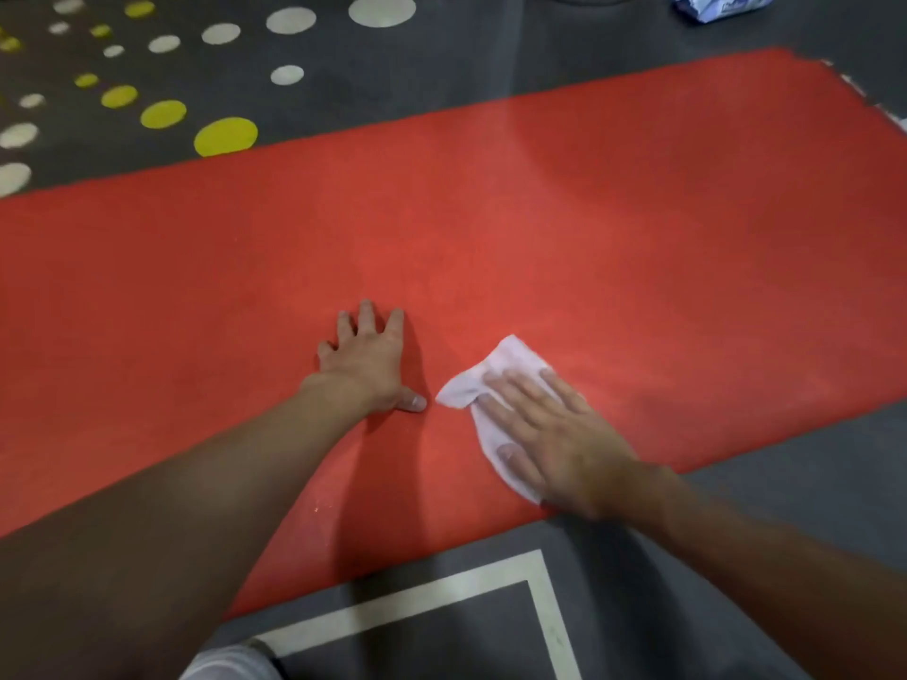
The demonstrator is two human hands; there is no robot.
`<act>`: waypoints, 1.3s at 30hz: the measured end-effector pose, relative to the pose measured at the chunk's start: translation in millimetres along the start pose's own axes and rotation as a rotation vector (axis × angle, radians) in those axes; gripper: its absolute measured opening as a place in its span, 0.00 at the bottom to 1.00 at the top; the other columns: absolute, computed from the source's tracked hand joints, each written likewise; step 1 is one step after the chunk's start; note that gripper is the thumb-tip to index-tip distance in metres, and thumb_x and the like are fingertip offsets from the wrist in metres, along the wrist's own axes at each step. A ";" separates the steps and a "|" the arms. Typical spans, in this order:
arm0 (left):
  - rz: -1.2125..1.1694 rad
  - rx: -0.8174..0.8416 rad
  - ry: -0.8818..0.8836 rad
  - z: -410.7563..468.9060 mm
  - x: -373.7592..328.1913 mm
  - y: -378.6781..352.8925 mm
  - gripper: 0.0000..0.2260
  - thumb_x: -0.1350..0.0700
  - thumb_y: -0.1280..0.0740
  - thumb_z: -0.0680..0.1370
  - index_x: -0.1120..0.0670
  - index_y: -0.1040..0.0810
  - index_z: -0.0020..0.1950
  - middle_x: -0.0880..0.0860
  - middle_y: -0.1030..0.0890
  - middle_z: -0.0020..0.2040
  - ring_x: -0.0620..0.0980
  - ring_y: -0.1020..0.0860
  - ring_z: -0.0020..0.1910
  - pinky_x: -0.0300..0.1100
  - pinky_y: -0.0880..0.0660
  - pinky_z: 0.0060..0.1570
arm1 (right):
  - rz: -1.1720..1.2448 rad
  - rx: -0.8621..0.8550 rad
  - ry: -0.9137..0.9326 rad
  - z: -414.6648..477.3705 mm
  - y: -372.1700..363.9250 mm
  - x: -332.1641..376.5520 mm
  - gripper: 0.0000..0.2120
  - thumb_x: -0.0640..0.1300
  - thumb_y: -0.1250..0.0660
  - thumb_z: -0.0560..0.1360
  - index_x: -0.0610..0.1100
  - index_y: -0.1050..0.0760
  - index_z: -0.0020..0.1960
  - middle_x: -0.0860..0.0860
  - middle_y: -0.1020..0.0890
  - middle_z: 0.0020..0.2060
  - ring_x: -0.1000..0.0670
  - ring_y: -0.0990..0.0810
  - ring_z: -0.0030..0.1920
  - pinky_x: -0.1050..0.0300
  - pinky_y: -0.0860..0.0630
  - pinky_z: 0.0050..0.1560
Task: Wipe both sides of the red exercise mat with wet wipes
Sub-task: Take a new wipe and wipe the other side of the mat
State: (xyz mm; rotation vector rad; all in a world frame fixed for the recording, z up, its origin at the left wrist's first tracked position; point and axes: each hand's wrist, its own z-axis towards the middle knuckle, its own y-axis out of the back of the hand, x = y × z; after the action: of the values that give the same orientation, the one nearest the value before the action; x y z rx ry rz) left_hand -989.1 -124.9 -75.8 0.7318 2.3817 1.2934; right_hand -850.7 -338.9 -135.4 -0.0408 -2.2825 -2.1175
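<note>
- While the right hand (554, 434) presses the wet wipe (491, 380) flat under straight fingers, gripping nothing, the stroke probably works best as long overlapping passes along the red mat (540, 213), which lies spread on the dark floor (736, 532).
- The left hand (365, 360) lies flat with spread fingers on the mat just beside the wipe, holding nothing; leaning on it should stop the mat creeping.
- Refolding the wipe to a clean face seems wise once it greys.
- The mat's left end runs out of view, its right end is partly cut off, its underside is hidden, and how much is already wiped cannot be told.
- A blue-and-white packet (721, 4) at the top edge is cut off; its print is unreadable.
</note>
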 end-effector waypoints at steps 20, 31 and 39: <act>0.034 0.053 0.014 6.3 -7.8 9.4 0.55 0.41 0.19 0.61 0.48 0.49 0.77 0.57 0.51 0.78 0.65 0.50 0.76 0.67 0.40 0.68 | -0.010 -0.021 -0.066 51.9 3.3 -41.5 0.29 0.57 0.54 0.81 0.49 0.43 0.79 0.46 0.42 0.79 0.45 0.46 0.79 0.41 0.51 0.76; -0.005 -0.072 0.055 25.7 -4.7 21.6 0.46 0.43 0.21 0.66 0.47 0.44 0.75 0.56 0.41 0.71 0.63 0.42 0.72 0.66 0.37 0.65 | 0.025 -0.043 -0.305 86.9 3.9 -51.4 0.31 0.57 0.58 0.80 0.48 0.46 0.80 0.46 0.44 0.80 0.44 0.48 0.79 0.41 0.55 0.77; 0.004 -0.030 -0.020 48.6 12.6 52.2 0.44 0.42 0.19 0.61 0.50 0.36 0.72 0.56 0.38 0.69 0.63 0.38 0.69 0.59 0.30 0.64 | 0.023 -0.019 -0.102 99.1 9.5 -47.1 0.28 0.57 0.53 0.81 0.48 0.41 0.79 0.47 0.40 0.78 0.46 0.43 0.78 0.43 0.51 0.75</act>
State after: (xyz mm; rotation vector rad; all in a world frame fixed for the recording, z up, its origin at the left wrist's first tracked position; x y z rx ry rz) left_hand -959.9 -60.9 -58.1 0.7382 2.3407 1.3149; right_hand -803.6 -239.5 -135.2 -0.1790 -2.3043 -2.1747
